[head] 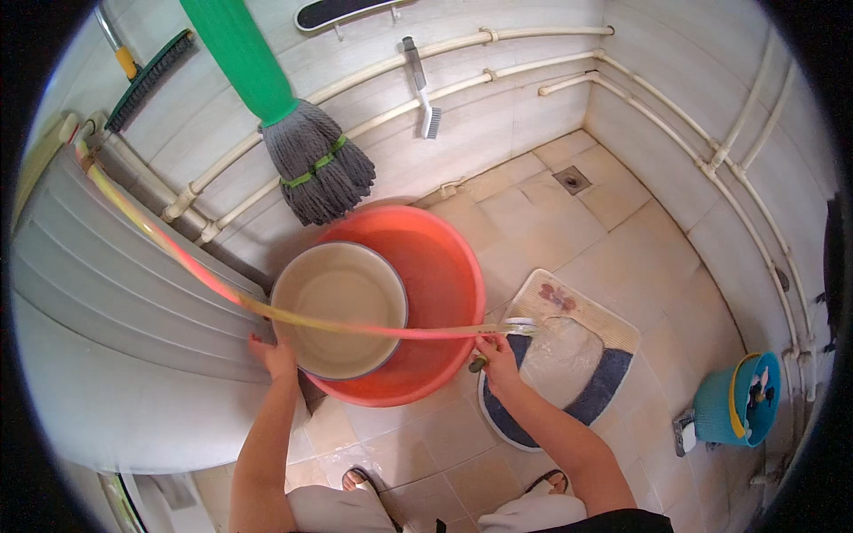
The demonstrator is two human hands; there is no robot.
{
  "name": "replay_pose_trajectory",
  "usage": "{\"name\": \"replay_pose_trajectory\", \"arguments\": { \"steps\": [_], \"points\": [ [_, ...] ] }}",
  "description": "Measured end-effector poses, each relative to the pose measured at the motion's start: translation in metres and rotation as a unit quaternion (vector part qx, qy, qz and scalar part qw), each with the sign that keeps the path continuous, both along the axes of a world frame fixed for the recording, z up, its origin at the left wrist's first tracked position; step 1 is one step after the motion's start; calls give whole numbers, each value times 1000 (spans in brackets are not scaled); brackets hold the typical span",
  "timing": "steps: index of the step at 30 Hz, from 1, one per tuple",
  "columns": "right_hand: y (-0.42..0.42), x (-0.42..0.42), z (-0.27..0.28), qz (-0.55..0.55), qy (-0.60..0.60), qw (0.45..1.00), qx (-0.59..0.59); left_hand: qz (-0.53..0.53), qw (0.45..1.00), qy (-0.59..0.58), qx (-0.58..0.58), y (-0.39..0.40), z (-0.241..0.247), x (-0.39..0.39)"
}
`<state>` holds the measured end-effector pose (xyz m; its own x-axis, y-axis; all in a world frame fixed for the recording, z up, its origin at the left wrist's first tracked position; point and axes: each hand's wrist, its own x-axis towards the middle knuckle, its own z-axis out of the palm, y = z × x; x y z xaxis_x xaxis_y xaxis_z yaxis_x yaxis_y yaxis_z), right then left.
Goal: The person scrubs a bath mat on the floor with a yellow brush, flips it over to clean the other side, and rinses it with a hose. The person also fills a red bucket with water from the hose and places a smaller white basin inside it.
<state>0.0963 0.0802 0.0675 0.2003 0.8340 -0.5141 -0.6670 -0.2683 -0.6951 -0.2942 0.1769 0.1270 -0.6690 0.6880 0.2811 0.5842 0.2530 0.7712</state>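
Observation:
My right hand grips the free end of a pink-and-yellow hose above the bath mat. A flat tan piece with dark marks lies along the hose end, and a dark handle-like end shows below my fingers; I cannot tell what they belong to. Water pours onto the wet beige-and-navy mat. My left hand is at the left rim of a cream basin, fingers apart, with nothing seen in it. That basin sits inside a larger red-orange tub, towards its left side.
The hose runs from a tap past a large ribbed grey housing. A grey mop, a floor brush and a small brush hang by the piped wall. A blue bucket stands right; a floor drain lies far back.

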Motion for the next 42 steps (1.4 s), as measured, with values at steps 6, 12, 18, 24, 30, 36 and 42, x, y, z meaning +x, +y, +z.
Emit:
{"name": "replay_pose_trajectory", "arguments": {
  "steps": [6, 12, 18, 24, 30, 36, 42],
  "points": [
    [-4, -2, -16, 19, 1, 1000, 9, -154, 963, 183, 127, -27, 69, 56],
    [-9, -4, -8, 29, 16, 999, -3, -603, 759, 244, 18, -27, 86, 163],
    [-12, -2, -15, 23, 43, 999, -18, -693, 674, 243, -85, -33, 29, 228],
    [-29, 17, -14, 35, 33, 999, -22, -680, 692, 190, -150, -36, 21, 255],
    [-64, 46, -41, 73, -184, 976, -89, -670, 703, 197, -138, -37, 26, 261],
    [-92, 75, -72, 64, -461, 878, -112, -657, 717, 194, -131, -36, 13, 262],
    [-102, 95, -56, 60, -613, 785, -64, -710, 593, 353, -137, -54, 51, 299]
  ]
}}
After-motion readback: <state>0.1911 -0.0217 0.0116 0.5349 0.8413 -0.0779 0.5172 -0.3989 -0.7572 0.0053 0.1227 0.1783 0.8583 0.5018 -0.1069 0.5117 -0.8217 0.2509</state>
